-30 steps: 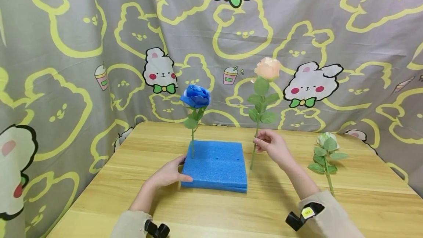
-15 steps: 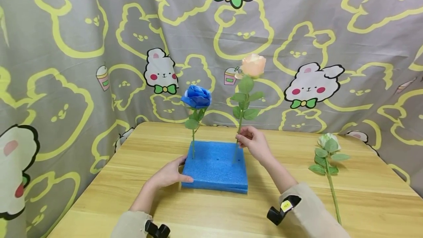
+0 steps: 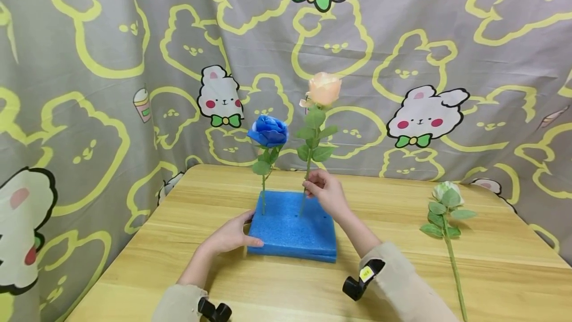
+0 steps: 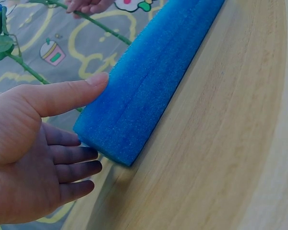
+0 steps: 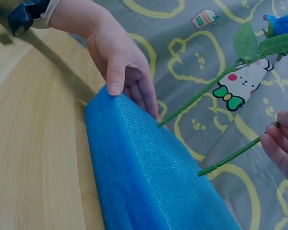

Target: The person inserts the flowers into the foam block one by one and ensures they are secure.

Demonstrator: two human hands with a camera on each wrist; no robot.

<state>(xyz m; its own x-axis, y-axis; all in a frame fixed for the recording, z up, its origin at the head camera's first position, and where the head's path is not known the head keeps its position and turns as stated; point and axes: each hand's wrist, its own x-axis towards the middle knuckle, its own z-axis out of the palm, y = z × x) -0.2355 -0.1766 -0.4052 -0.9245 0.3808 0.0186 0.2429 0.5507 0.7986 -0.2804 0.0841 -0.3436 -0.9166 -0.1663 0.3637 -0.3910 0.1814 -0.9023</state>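
Note:
My right hand [image 3: 326,193] pinches the stem of a peach rose [image 3: 324,89] between thumb and fingers, holding it nearly upright. The stem's lower end [image 5: 200,173] is right at the top of a blue foam block [image 3: 292,232], close beside a small hole. A blue rose [image 3: 270,131] stands in the block's left part. At the block's front left corner rests my left hand [image 3: 230,235], its thumb on the front edge and its fingers extended along the left side. In the left wrist view the fingers of this hand [image 4: 24,158] look straight and relaxed.
A white-green rose [image 3: 448,194] lies on the wooden table [image 3: 393,212] to the right, its stem toward the front. Another small hole shows near the block's right edge. A grey patterned curtain [image 3: 268,39] hangs behind the table.
My right hand has carried the peach rose leftward, from beside the foam block to over its middle. The left hand has stayed at the block's corner.

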